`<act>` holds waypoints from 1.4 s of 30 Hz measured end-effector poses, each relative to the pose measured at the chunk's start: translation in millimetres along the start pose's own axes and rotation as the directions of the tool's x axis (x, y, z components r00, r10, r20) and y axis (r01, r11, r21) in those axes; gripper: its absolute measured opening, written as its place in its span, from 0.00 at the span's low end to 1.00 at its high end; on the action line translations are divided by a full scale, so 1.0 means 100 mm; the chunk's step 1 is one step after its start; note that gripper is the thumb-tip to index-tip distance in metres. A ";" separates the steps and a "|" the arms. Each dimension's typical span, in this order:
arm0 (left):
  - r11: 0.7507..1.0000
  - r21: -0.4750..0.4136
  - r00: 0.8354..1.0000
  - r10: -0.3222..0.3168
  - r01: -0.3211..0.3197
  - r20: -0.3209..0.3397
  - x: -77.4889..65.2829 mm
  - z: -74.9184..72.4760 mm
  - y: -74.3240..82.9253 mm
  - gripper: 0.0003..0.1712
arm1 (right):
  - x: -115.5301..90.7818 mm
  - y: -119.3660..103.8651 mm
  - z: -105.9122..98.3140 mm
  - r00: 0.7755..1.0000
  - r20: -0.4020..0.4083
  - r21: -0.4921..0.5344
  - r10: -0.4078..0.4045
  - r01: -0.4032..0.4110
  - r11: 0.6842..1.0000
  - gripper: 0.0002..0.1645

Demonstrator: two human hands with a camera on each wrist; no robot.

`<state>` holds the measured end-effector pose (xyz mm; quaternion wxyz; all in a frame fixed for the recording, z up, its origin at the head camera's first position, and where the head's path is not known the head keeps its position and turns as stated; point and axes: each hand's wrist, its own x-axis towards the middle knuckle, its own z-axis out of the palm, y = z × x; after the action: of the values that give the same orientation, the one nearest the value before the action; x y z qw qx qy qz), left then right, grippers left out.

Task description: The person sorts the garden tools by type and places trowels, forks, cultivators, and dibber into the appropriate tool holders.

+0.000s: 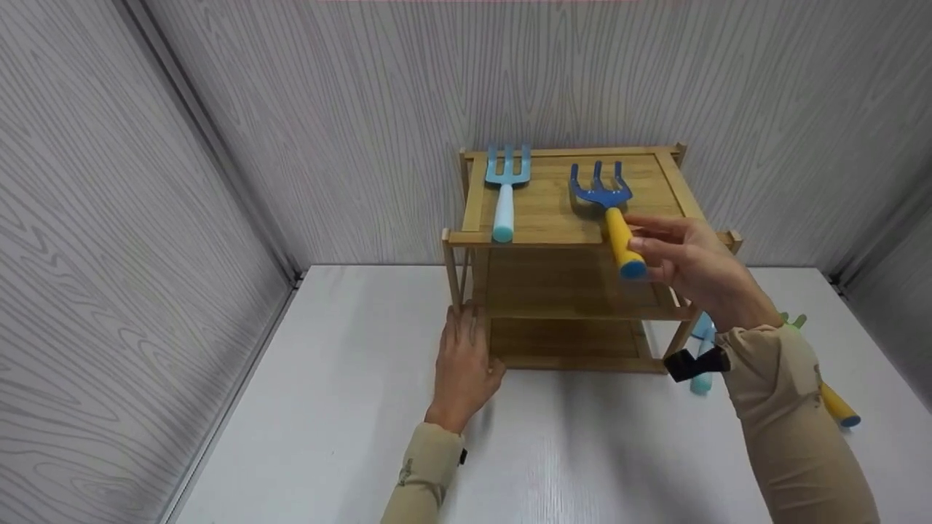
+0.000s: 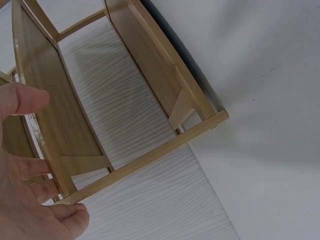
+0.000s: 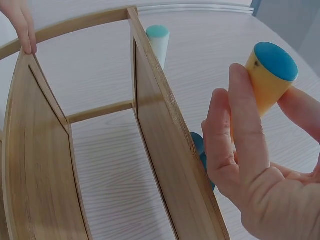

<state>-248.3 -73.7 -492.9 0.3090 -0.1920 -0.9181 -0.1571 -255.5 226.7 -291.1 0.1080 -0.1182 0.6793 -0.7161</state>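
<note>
Blue three-tined fork [image 1: 610,211], yellow handle [image 1: 620,236], blue end [image 1: 633,270]

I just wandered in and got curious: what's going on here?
A person's right hand has a blue-and-yellow fork in its grip, over the top of a wooden rack; whether the fork touches the top is hard to tell. The left hand holds the rack's left side. A light-blue fork lies on top too. On the white surface to the right are a light-blue tool and a green-and-yellow tool, both partly hidden.
</note>
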 end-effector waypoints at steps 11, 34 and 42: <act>0.999 0.032 0.998 -0.036 0.035 0.054 0.01 -0.02 0.02 0.44 | 0.18 -0.13 0.05 0.997 -0.020 0.032 0.069 -0.068 0.997 0.38; 0.999 0.036 1.000 -0.011 0.010 0.027 0.01 0.00 0.01 0.42 | 0.70 -0.24 0.28 0.988 -0.084 -0.212 0.129 -0.144 0.967 0.33; 1.000 0.006 1.000 -0.012 0.012 0.017 0.01 0.01 0.00 0.42 | 0.74 -0.29 0.30 0.985 -0.106 -0.279 0.137 -0.162 0.947 0.33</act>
<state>-249.1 -72.7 -493.4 0.3006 -0.1869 -0.9224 -0.1545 -316.1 176.5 -259.2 0.1147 -0.0502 0.7869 -0.6043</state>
